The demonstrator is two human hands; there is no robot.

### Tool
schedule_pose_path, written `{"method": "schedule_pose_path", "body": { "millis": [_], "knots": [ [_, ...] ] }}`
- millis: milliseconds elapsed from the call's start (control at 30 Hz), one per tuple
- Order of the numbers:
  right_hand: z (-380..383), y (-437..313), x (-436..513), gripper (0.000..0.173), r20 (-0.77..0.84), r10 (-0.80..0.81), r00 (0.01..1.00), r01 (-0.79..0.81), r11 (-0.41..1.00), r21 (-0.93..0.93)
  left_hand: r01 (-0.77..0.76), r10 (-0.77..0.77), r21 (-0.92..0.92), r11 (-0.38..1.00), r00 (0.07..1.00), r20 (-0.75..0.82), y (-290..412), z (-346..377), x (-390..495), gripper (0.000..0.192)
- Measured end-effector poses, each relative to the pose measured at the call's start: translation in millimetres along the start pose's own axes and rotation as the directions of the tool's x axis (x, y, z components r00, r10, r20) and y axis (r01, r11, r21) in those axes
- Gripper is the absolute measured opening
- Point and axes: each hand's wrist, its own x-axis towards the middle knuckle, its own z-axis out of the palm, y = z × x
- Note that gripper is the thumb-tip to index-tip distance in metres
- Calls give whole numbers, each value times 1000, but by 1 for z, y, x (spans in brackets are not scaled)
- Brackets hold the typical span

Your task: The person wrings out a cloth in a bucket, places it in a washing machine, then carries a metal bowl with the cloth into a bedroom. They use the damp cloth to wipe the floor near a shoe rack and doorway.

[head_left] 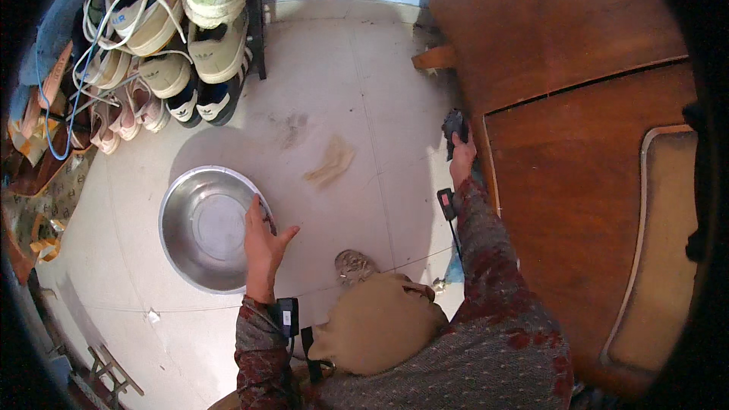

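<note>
My left hand (266, 250) is at the right rim of a round metal basin (196, 267), with its thumb spread away from the fingers. Whether the fingers grip the rim or only lie against it cannot be told. The basin stands on the tiled floor and looks bare inside. Over by the wooden furniture on the right, my right hand (463, 156) holds a dark, crumpled item (454, 125), perhaps a cloth. A tan smear or flat scrap (331, 160) lies on the floor between the hands, with a greyish dirt patch (291, 130) behind it.
At the upper left, a rack (259, 40) holds several sneakers (216, 51). Brown wooden furniture (558, 171) fills the right side, with a wooden foot (434, 58) sticking out. A small folding stool or frame (111, 373) is at the lower left. My shoe (354, 266) rests on the floor.
</note>
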Motion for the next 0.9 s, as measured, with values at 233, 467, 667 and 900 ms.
{"method": "schedule_pose_path", "body": {
  "millis": [233, 467, 667, 900],
  "knots": [
    [18, 51, 68, 42, 18, 2, 1000, 12, 680, -733, -31, 21, -133, 991, 997, -78, -35, 17, -1, 86],
    [99, 12, -14, 52, 278, -401, 873, 486, 763, -425, -40, 19, -138, 990, 989, -149, -37, 17, 0, 79],
    [138, -38, -221, 52, 792, -430, 435, 611, 787, 91, -60, 21, -174, 983, 976, -217, -39, 13, 0, 76],
    [117, -40, -156, 47, 669, -308, 676, 135, 945, 299, -65, 37, -102, 993, 967, -252, -48, -2, -8, 66]
  ]
}}
